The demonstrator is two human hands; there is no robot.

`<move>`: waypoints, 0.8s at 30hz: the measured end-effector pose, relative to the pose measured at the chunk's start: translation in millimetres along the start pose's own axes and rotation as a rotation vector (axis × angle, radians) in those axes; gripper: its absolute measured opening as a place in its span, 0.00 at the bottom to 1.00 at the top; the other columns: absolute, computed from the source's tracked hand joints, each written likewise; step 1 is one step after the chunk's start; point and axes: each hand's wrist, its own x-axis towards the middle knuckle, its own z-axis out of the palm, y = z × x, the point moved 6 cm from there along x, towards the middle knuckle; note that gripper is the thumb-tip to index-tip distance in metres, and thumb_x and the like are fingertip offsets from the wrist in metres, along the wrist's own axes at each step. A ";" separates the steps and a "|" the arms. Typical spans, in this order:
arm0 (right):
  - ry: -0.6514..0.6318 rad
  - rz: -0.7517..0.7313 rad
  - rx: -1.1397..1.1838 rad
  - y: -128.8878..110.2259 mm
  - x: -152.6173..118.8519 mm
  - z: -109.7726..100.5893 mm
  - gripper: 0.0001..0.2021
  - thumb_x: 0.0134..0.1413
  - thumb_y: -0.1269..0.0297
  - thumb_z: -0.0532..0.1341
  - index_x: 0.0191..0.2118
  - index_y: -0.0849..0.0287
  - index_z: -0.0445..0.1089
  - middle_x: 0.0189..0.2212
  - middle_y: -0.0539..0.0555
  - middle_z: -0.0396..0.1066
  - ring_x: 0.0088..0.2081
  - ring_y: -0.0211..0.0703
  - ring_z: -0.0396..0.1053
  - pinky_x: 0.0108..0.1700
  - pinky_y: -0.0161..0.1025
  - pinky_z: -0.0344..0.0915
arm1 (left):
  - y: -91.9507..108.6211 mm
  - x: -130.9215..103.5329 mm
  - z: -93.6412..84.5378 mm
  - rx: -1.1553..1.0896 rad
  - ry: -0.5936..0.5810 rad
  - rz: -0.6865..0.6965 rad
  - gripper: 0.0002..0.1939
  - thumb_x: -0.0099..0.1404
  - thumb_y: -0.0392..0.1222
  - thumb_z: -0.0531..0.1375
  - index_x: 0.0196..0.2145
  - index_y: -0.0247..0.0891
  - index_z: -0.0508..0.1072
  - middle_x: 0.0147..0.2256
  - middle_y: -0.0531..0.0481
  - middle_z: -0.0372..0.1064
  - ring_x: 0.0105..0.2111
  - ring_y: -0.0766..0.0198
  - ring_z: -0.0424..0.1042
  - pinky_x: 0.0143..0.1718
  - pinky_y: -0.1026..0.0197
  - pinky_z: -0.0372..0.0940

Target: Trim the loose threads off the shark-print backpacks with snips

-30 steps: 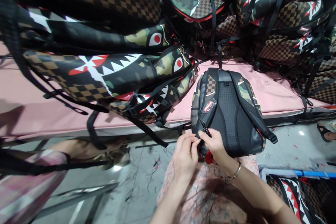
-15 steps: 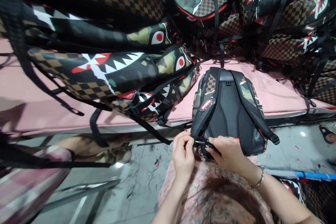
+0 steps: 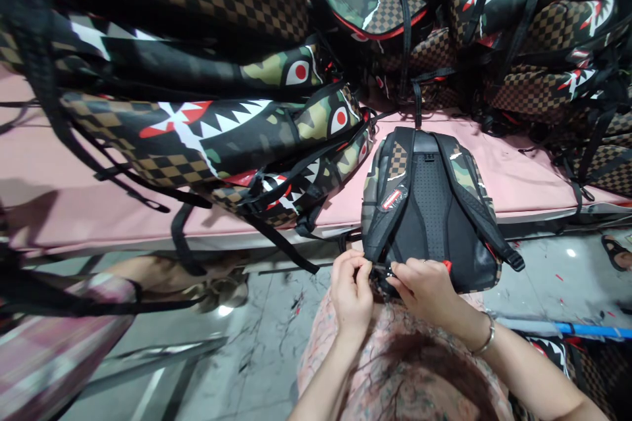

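A backpack [image 3: 429, 210] with camouflage and checkered sides lies with its black padded back and shoulder straps facing up, its lower end over the table's front edge. At its lower left corner, my left hand [image 3: 353, 286] pinches a black strap between thumb and fingers. Just to the right, my right hand [image 3: 422, 286] is closed on a small tool with a red end [image 3: 447, 266] showing beside the knuckles. The tool's tip and the strap meet between the hands, too small to make out clearly.
The pink table [image 3: 518, 191] bears piled shark-print backpacks [image 3: 222, 131] at left and more [image 3: 548, 89] at back right. Loose straps hang over its edge. Another person's leg [image 3: 158, 279] shows at lower left. A blue pole [image 3: 592, 329] and more bags are low right.
My left hand has shifted slightly right, nearer my right hand. More of the red end shows by my right hand. The backpack has barely moved.
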 end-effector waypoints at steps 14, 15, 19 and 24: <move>0.059 0.030 0.234 16.5 -0.8 5.7 0.09 0.59 0.60 0.52 0.37 0.57 0.66 0.30 0.52 0.71 0.31 0.38 0.67 0.33 0.32 0.55 | -31.5 -9.8 5.9 -0.944 0.088 -0.694 0.18 0.56 0.55 0.58 0.24 0.35 0.65 0.33 0.49 0.69 0.33 0.62 0.72 0.37 0.58 0.66; 0.065 0.019 0.231 15.5 0.2 5.4 0.09 0.59 0.60 0.52 0.37 0.57 0.66 0.30 0.52 0.71 0.32 0.38 0.67 0.33 0.32 0.56 | -31.1 -9.1 5.1 -0.971 0.090 -0.706 0.20 0.57 0.57 0.56 0.24 0.35 0.65 0.34 0.47 0.70 0.33 0.61 0.73 0.37 0.57 0.67; 0.069 -0.026 0.203 12.9 1.7 6.3 0.09 0.59 0.60 0.52 0.37 0.57 0.66 0.30 0.52 0.71 0.32 0.39 0.68 0.34 0.33 0.57 | -30.1 -8.0 3.0 -0.845 0.007 -0.701 0.22 0.55 0.57 0.57 0.34 0.33 0.70 0.41 0.40 0.71 0.38 0.57 0.73 0.41 0.54 0.67; 0.146 -0.010 0.271 22.7 -0.2 10.7 0.10 0.58 0.59 0.53 0.39 0.57 0.67 0.33 0.53 0.72 0.34 0.39 0.70 0.37 0.32 0.59 | -29.9 -10.6 5.7 -0.577 -0.169 -0.499 0.15 0.46 0.44 0.66 0.31 0.36 0.71 0.49 0.41 0.66 0.44 0.56 0.70 0.46 0.54 0.65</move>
